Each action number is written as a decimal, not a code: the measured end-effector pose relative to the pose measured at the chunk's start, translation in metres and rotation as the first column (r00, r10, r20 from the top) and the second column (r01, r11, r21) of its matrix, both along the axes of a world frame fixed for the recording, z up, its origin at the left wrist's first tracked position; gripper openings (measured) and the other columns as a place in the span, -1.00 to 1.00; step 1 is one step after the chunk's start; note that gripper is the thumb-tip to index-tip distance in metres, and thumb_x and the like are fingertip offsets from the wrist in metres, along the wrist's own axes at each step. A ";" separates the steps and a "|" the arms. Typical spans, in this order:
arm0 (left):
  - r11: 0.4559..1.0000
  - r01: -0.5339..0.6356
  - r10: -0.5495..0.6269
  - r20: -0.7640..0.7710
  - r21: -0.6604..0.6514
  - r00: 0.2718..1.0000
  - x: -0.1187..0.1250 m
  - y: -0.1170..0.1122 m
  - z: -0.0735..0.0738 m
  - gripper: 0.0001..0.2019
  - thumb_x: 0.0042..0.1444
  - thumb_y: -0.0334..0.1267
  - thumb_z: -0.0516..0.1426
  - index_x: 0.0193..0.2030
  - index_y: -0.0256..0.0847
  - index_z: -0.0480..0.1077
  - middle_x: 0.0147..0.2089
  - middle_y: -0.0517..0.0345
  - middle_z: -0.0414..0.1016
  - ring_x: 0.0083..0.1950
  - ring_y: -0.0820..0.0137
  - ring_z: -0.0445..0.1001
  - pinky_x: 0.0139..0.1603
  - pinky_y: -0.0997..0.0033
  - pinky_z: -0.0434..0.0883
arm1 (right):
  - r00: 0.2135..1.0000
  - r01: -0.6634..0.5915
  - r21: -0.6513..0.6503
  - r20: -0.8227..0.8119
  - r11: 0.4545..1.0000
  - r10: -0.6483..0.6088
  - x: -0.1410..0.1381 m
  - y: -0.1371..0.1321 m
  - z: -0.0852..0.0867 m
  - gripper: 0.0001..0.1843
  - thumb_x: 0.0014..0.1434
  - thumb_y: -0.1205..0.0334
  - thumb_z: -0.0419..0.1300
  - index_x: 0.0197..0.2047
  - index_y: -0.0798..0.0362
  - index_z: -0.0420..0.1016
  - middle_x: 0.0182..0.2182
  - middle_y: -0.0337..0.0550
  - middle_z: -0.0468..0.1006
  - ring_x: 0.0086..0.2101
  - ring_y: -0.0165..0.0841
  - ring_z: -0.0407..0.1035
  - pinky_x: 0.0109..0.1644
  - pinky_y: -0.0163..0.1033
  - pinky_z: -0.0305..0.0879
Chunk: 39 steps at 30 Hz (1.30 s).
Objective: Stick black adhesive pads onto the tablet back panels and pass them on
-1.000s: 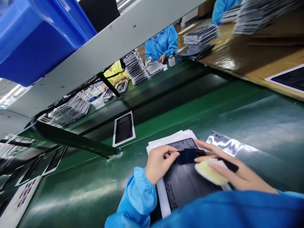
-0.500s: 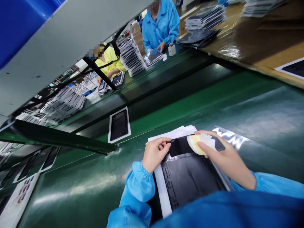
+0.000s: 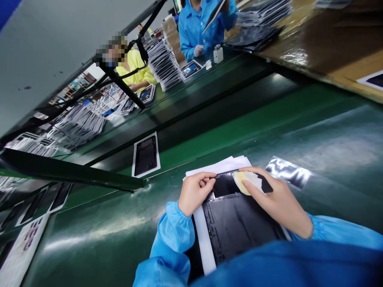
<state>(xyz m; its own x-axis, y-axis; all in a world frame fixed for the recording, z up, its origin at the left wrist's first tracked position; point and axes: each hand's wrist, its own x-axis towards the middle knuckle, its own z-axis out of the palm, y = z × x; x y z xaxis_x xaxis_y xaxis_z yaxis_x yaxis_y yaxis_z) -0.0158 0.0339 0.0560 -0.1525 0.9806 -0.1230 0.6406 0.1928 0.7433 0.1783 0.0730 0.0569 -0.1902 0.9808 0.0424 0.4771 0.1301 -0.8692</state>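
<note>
A black flat panel [image 3: 239, 223] lies on white sheets [image 3: 223, 165] on the green belt in front of me. My left hand [image 3: 194, 191] pinches a dark film strip [image 3: 223, 185] at the panel's top left corner. My right hand [image 3: 273, 199] presses a yellowish white cloth pad [image 3: 247, 181] onto that strip near the panel's top edge, fingers stretched over the pad. Both sleeves are blue.
A silvery foil bag [image 3: 287, 171] lies right of the panel. Another black panel on a white backing [image 3: 145, 155] rests on the belt's far lane. Across the belt two people work beside tall stacks of panels [image 3: 163, 63]. A grey shelf [image 3: 60, 59] overhangs the left.
My right hand slid the pad from the panel's right side up to its top edge and a little left. The left hand kept its pinch. The view tilted upward.
</note>
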 end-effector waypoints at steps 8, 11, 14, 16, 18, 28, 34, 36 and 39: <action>1.000 0.007 -0.007 0.001 -0.012 1.000 0.001 0.001 0.001 -0.78 0.07 -0.28 0.14 -0.20 -0.20 0.60 -0.47 0.24 0.49 -0.51 0.54 0.33 -0.36 0.54 0.35 | 1.000 -0.005 0.006 0.007 1.000 0.005 0.000 0.000 -0.003 -0.73 -0.15 0.08 0.02 -0.30 -0.14 0.33 -0.41 -0.32 0.53 -0.77 -0.51 0.23 -0.75 -0.37 0.13; 1.000 0.011 -0.011 -0.003 -0.016 1.000 0.001 0.001 0.002 -0.78 0.07 -0.28 0.15 -0.20 -0.20 0.60 -0.48 0.25 0.49 -0.51 0.54 0.32 -0.38 0.54 0.35 | 1.000 -0.005 0.015 0.009 1.000 0.005 0.000 0.000 -0.003 -0.73 -0.15 0.07 0.02 -0.30 -0.14 0.33 -0.40 -0.31 0.53 -0.78 -0.52 0.21 -0.76 -0.36 0.12; 1.000 0.011 -0.011 -0.002 -0.009 1.000 0.000 0.001 0.000 -0.78 0.07 -0.29 0.15 -0.20 -0.20 0.60 -0.48 0.25 0.49 -0.51 0.54 0.32 -0.37 0.55 0.35 | 1.000 -0.005 0.009 0.009 1.000 0.005 0.000 0.000 -0.001 -0.72 -0.16 0.06 0.01 -0.30 -0.13 0.34 -0.44 -0.29 0.53 -0.75 -0.48 0.25 -0.77 -0.35 0.11; 1.000 0.011 -0.011 0.002 -0.005 1.000 -0.001 0.001 -0.001 -0.79 0.07 -0.29 0.15 -0.20 -0.19 0.60 -0.47 0.26 0.49 -0.51 0.55 0.32 -0.37 0.55 0.35 | 1.000 -0.004 0.003 0.011 1.000 0.003 0.000 0.000 -0.001 -0.71 -0.16 0.06 0.01 -0.30 -0.13 0.34 -0.45 -0.29 0.53 -0.72 -0.46 0.28 -0.77 -0.35 0.12; 1.000 0.013 -0.013 0.006 -0.004 1.000 -0.001 0.000 -0.002 -0.79 0.07 -0.30 0.15 -0.20 -0.18 0.60 -0.47 0.26 0.49 -0.51 0.55 0.32 -0.36 0.55 0.35 | 1.000 -0.005 -0.002 0.015 1.000 0.005 -0.001 0.000 -0.001 -0.71 -0.16 0.06 0.01 -0.30 -0.13 0.34 -0.45 -0.29 0.54 -0.76 -0.48 0.24 -0.78 -0.35 0.10; 1.000 0.011 -0.011 0.005 -0.017 1.000 0.000 0.001 -0.001 -0.79 0.08 -0.30 0.15 -0.19 -0.18 0.60 -0.45 0.26 0.49 -0.50 0.56 0.31 -0.36 0.56 0.34 | 1.000 -0.005 -0.006 0.007 1.000 0.005 -0.001 0.000 0.001 -0.71 -0.17 0.07 0.02 -0.30 -0.12 0.34 -0.47 -0.30 0.53 -0.89 -0.60 -0.04 -0.81 -0.34 0.04; 1.000 0.007 -0.006 0.008 -0.018 1.000 0.000 0.000 0.000 -0.79 0.08 -0.30 0.15 -0.19 -0.20 0.60 -0.46 0.26 0.48 -0.51 0.56 0.31 -0.36 0.56 0.34 | 1.000 -0.002 0.006 0.009 1.000 0.002 -0.001 0.000 0.001 -0.71 -0.16 0.07 0.01 -0.31 -0.10 0.34 -0.45 -0.28 0.53 -0.88 -0.61 -0.03 -0.81 -0.36 0.04; 1.000 0.007 -0.007 0.001 -0.015 1.000 0.000 0.001 0.000 -0.79 0.08 -0.30 0.15 -0.19 -0.20 0.60 -0.47 0.26 0.48 -0.51 0.56 0.32 -0.36 0.55 0.34 | 1.000 -0.007 0.014 0.009 1.000 0.006 -0.001 0.000 0.000 -0.71 -0.16 0.09 0.01 -0.31 -0.10 0.34 -0.46 -0.28 0.53 -0.88 -0.61 -0.02 -0.80 -0.36 0.05; 1.000 0.011 -0.011 -0.002 -0.011 1.000 0.000 0.001 0.001 -0.79 0.07 -0.30 0.16 -0.20 -0.20 0.60 -0.47 0.26 0.48 -0.51 0.56 0.32 -0.36 0.55 0.35 | 1.000 -0.015 0.021 0.015 1.000 0.014 -0.001 0.000 -0.001 -0.72 -0.16 0.10 0.02 -0.31 -0.10 0.34 -0.49 -0.30 0.53 -0.88 -0.60 0.00 -0.79 -0.36 0.06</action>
<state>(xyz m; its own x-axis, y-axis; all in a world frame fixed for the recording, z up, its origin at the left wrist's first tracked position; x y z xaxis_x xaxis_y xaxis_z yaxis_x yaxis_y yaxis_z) -0.0158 0.0353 0.0567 -0.1425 0.9807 -0.1337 0.6445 0.1944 0.7395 0.1774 0.0727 0.0562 -0.2051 0.9769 0.0601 0.4882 0.1553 -0.8588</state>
